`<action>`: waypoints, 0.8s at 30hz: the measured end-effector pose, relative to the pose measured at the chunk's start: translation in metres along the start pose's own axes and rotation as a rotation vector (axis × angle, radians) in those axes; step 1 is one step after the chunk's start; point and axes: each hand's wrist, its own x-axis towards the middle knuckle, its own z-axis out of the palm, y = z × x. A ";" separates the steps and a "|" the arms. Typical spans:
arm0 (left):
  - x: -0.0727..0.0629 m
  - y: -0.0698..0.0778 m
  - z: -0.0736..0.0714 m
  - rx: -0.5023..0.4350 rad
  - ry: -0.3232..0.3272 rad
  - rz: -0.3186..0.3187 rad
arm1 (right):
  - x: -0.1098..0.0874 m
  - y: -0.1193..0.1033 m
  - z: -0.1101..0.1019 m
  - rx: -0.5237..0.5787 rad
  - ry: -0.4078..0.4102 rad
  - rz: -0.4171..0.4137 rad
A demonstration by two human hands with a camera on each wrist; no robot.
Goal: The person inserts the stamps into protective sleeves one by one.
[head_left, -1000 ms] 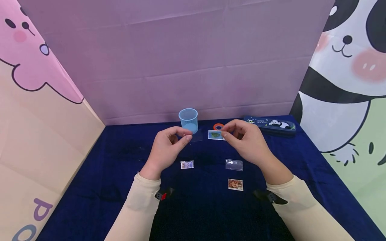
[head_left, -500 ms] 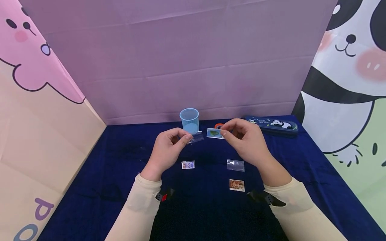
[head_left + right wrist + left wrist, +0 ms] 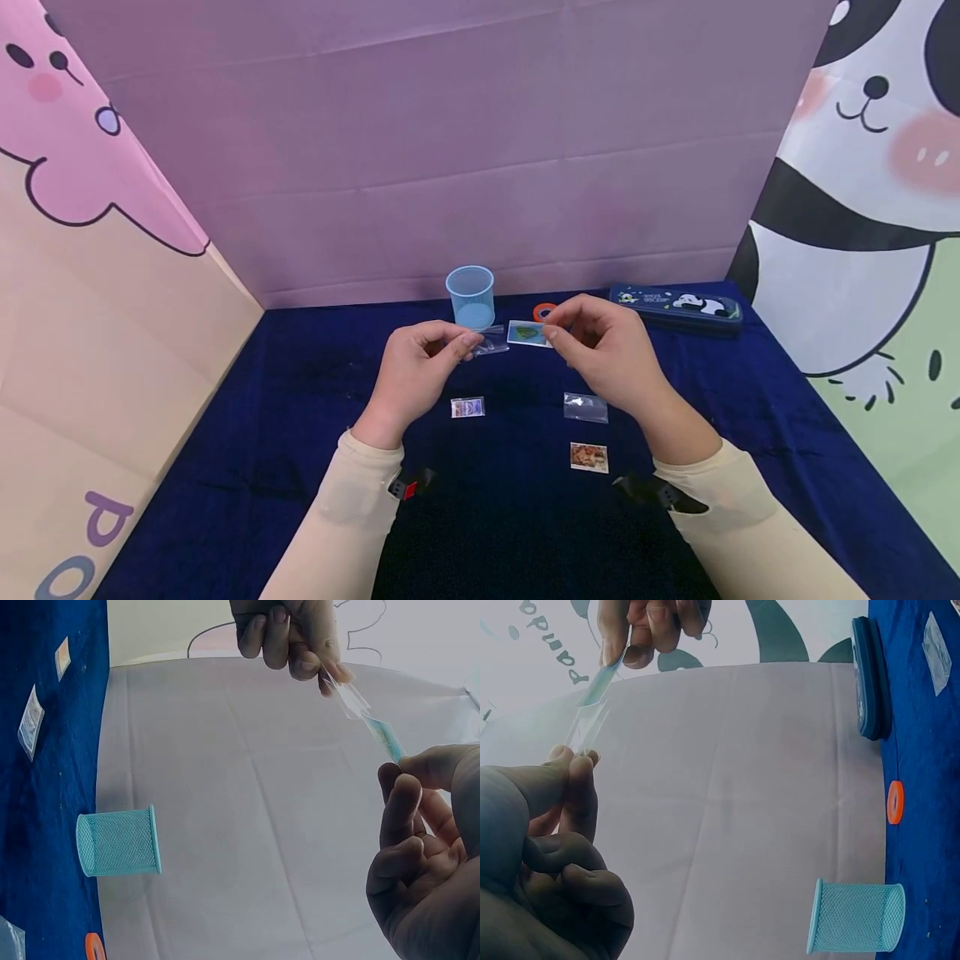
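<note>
My left hand (image 3: 422, 367) pinches a small clear plastic sleeve (image 3: 493, 340) between thumb and forefinger, above the table. Facing it, my right hand (image 3: 611, 350) pinches a small picture card (image 3: 527, 333) with a white border and a green shape on blue. In the left wrist view the card's (image 3: 600, 684) end meets the mouth of the sleeve (image 3: 589, 727); whether its edge is inside I cannot tell. Below the hands lie a purplish card (image 3: 468, 407), another clear sleeve (image 3: 586, 407) and a brownish picture card (image 3: 589, 457).
A light blue mesh cup (image 3: 470, 298) stands at the back of the dark blue cloth (image 3: 300, 400). An orange ring-shaped roll (image 3: 543, 312) sits right of it, partly behind my right hand. Farther right lies a dark blue pencil case (image 3: 677, 309) with a panda on it.
The card in my right hand has moved left, up to the sleeve. The sleeve has turned so that it shows more plainly. My left hand has barely moved.
</note>
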 end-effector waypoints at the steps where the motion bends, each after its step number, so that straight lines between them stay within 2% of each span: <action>1: 0.000 0.000 0.000 -0.006 0.000 0.001 | 0.000 0.000 0.000 -0.002 -0.002 0.002; 10: 0.002 0.001 0.000 -0.001 -0.003 0.013 | 0.001 0.000 0.003 0.014 -0.017 0.026; 24: 0.001 0.000 0.000 -0.016 -0.008 -0.011 | 0.000 0.001 0.005 -0.006 -0.041 0.028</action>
